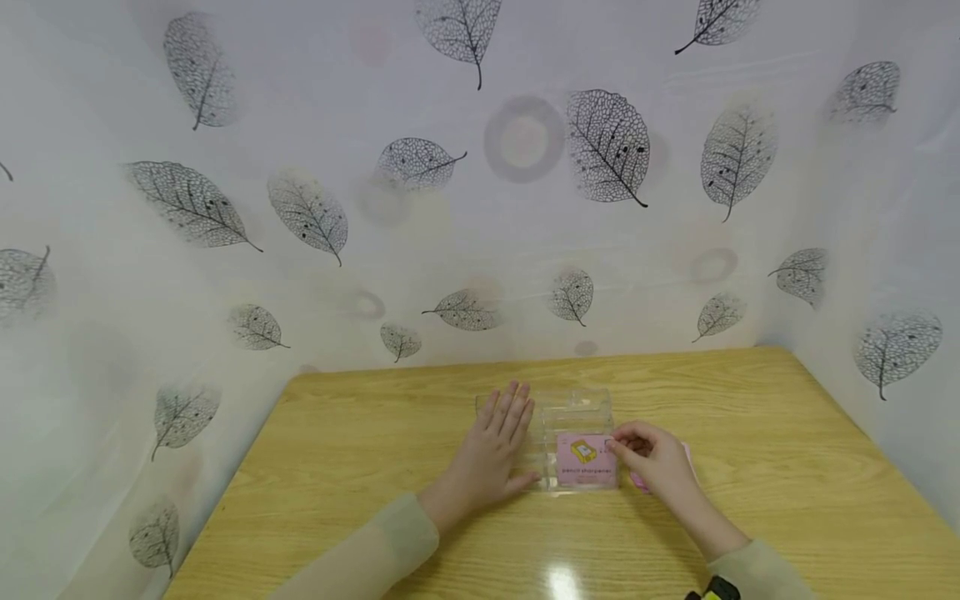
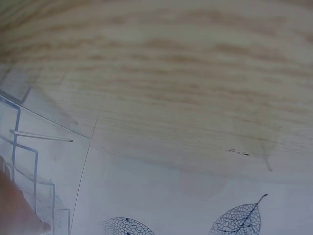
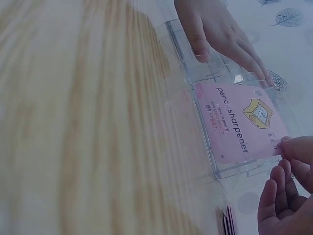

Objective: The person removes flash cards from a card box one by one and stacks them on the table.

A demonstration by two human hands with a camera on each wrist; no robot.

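Observation:
A clear plastic stepped organizer [image 1: 592, 402] stands on the wooden table. My left hand [image 1: 487, 458] rests on its left part with the fingers straight. In the left wrist view, part of a hand [image 2: 17, 210] shows behind the organizer's clear walls. With thumb and index finger my right hand [image 1: 660, 458] pinches a corner of a pink flash card [image 3: 239, 122]. The card reads "pencil sharpener" and bears a yellow sharpener drawing. It overlaps the organizer's right front section. More pink cards [image 3: 228, 223] lie on the table by my right hand, which partly covers them in the head view.
The wooden table [image 1: 360, 442] meets white sheeting [image 1: 510, 242] printed with dark leaves at the back and both sides. A dark watch-like band [image 1: 716, 588] shows at the right wrist.

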